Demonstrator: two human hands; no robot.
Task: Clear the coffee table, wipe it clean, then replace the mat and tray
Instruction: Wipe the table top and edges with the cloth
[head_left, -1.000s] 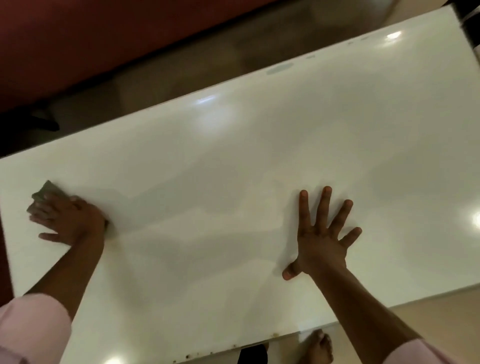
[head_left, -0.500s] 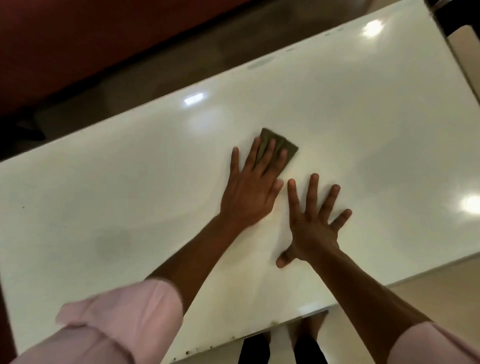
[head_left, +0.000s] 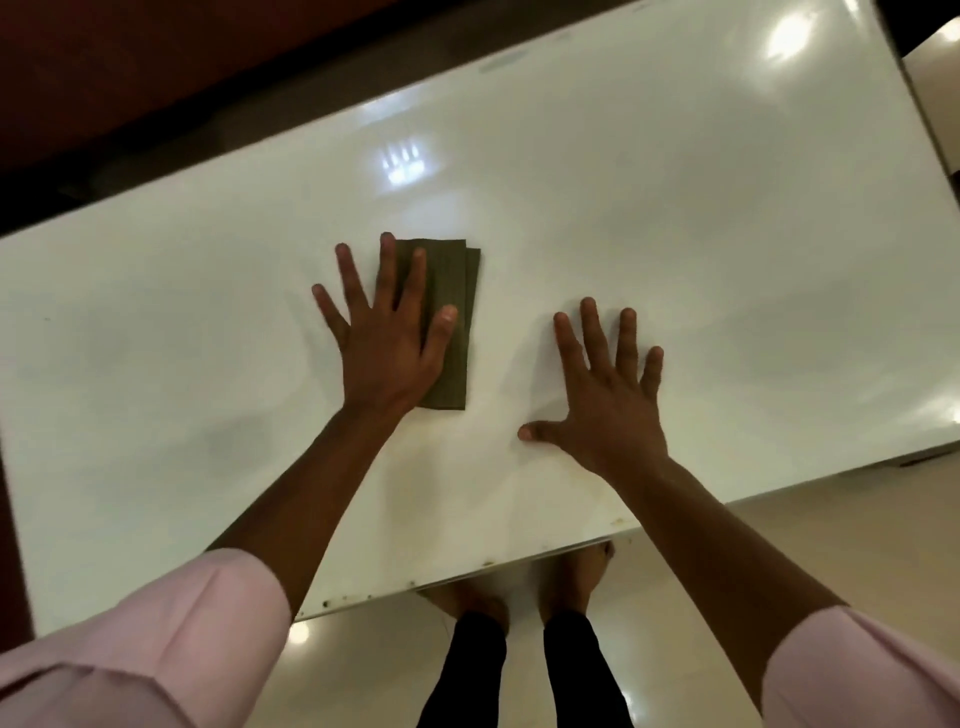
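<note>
I have one view only, head-worn: it looks steeply down and forward over the white surface (head_left: 675, 218), close above it, near edge and feet (head_left: 571, 577) below.

floor (head_left: 779, 561): glossy cream tiles, near and right, dotted with bright light reflections | far floor strip (head_left: 291, 104): darker, shadowed | sofa (head_left: 104, 67): dark red, far left | room light: warm, from overhead
</note>
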